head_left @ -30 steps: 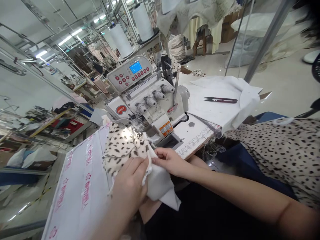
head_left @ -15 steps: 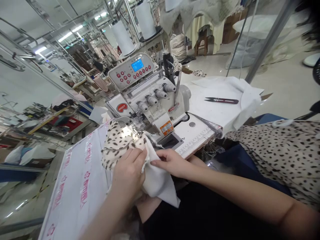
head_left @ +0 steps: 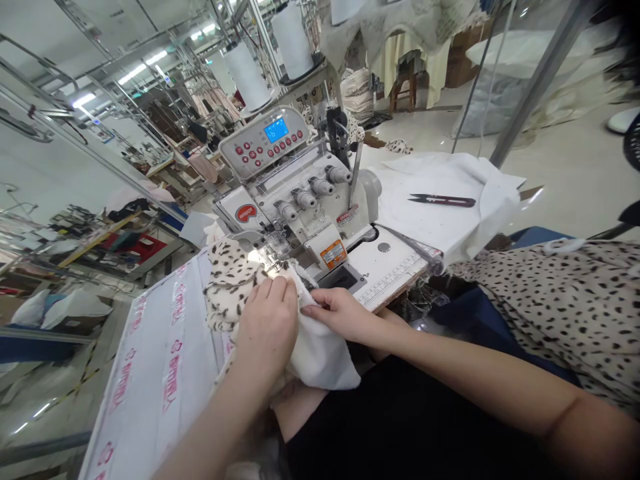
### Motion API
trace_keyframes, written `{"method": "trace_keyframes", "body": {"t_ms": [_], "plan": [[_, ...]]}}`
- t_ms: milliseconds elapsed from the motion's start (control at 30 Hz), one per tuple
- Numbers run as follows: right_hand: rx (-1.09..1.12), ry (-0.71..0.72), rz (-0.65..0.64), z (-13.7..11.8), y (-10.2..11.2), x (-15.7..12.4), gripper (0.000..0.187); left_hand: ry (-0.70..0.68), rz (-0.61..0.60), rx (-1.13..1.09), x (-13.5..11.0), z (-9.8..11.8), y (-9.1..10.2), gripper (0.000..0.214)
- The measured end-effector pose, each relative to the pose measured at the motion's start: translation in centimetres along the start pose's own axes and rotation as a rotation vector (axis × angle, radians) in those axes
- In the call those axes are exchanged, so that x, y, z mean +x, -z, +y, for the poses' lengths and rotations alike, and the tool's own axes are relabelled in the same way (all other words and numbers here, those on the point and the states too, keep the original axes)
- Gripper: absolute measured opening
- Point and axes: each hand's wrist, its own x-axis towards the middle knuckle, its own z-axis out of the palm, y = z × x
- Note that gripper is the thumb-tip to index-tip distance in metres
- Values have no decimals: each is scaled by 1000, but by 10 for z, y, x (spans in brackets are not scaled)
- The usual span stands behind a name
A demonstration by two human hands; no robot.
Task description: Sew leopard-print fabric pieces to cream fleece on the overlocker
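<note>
Two hands (head_left: 267, 320) (head_left: 345, 315) hold cloth (head_left: 325, 363) at one machine (head_left: 300, 200).

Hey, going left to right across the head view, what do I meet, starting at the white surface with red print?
White surface with red print → left hand → right hand → dark snips → spotted fabric at far right.

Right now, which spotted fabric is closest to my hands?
The spotted fabric at the front of the sewing machine, against your left hand. The large spotted heap lies off to the right; smaller spotted pieces show behind.
</note>
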Motion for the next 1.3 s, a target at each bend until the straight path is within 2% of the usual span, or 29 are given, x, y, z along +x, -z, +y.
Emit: {"method": "trace_keyframes", "body": {"t_ms": [133,233,467,667,833,1100,1200,1300], "plan": [[-33,-9,-4,6,-1,-7,30,154,46,-124,-13,5,2,41],[-52,-24,-19,10,-1,-12,28,248,64,-152,-20,3,3,39],[-62,-4,-16,10,-4,-16,27,62,183,-187,-13,0,-1,37],[-67,26,-26,3,-2,-24,25,-38,156,-111,-19,7,-8,38],[-91,46,-20,0,1,-24,29,-91,128,-78,-16,1,-5,37],[-176,81,35,-5,4,-1,33,-121,90,-12,2,-23,-12,32],[-166,66,40,-5,3,-1,31,-83,119,-49,-5,-24,-13,34],[-150,16,39,-2,3,-9,28,-9,162,-201,-18,-16,-8,38]]}}
